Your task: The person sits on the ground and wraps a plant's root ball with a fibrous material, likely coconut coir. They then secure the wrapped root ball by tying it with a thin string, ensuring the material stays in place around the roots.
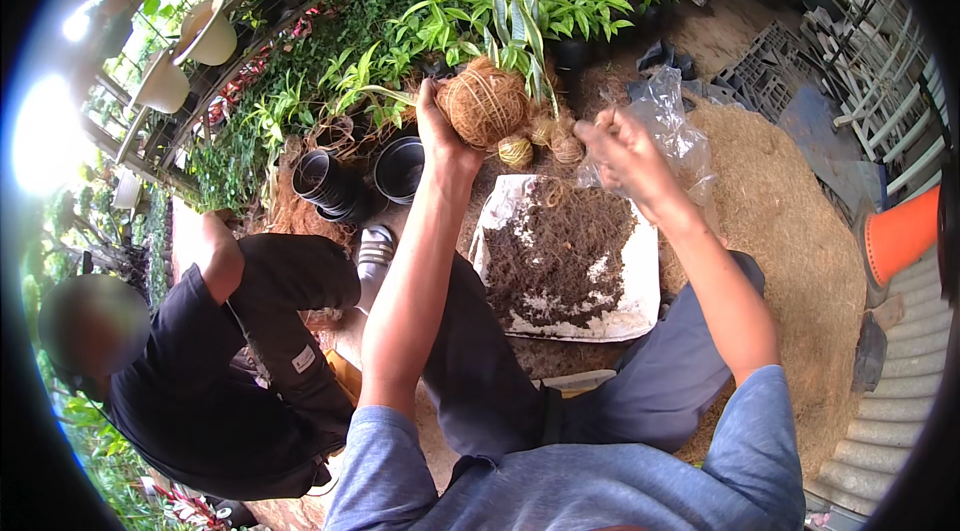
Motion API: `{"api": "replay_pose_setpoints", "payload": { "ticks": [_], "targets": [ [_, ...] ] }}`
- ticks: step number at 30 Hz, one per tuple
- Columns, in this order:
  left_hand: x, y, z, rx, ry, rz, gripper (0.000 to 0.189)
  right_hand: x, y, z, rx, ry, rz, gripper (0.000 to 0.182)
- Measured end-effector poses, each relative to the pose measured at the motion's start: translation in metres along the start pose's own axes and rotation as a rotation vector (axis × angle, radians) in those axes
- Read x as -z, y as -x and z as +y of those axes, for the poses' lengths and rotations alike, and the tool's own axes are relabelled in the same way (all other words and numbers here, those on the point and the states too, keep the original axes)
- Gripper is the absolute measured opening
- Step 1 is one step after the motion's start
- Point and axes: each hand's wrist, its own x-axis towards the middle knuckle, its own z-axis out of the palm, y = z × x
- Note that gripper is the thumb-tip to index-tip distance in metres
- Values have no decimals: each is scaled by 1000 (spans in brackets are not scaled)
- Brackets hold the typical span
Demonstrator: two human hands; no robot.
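My left hand supports a round ball of brown coconut fibre from below and the left side. String is wound around the ball in several turns. Variegated snake plant leaves rise just behind it; whether they grow from this ball is hidden. To the right, apart from the ball, my right hand is raised with curled, slightly blurred fingers; any thin string between them cannot be made out. Twine balls sit on the ground beyond. Below my hands, a white sack lies between my legs, bearing dark potting mix.
Black plastic pots stand left of the sack, one separate pot beside them. Clear plastic lies behind my right hand, near a broad coir heap. Another person sits close on my left. Leafy plants line the back.
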Motion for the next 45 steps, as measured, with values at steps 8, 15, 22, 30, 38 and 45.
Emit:
{"api": "replay_pose_setpoints", "payload": {
  "ticks": [8, 15, 22, 30, 38, 45],
  "targets": [
    [7, 2, 2, -32, -25, -17, 48, -22, -5, 25, 90, 144, -113, 49],
    [-2, 18, 15, -415, -250, 118, 20, 16, -5, -16, 162, -96, -309, 18],
    [1, 14, 20, -494, -292, 247, 28, 46, -2, -26, 206, -103, -166, 16],
    [10, 9, 15, -669, -639, 222, 19, 68, 9, -40, 249, -70, -201, 16],
    [-25, 51, -1, -374, -1092, -61, 24, 66, 10, -87, 493, 212, -5, 16],
    [-9, 27, -16, -302, -904, -139, 25, 74, 3, -84, 456, 47, 24, 15]
  ]
}}
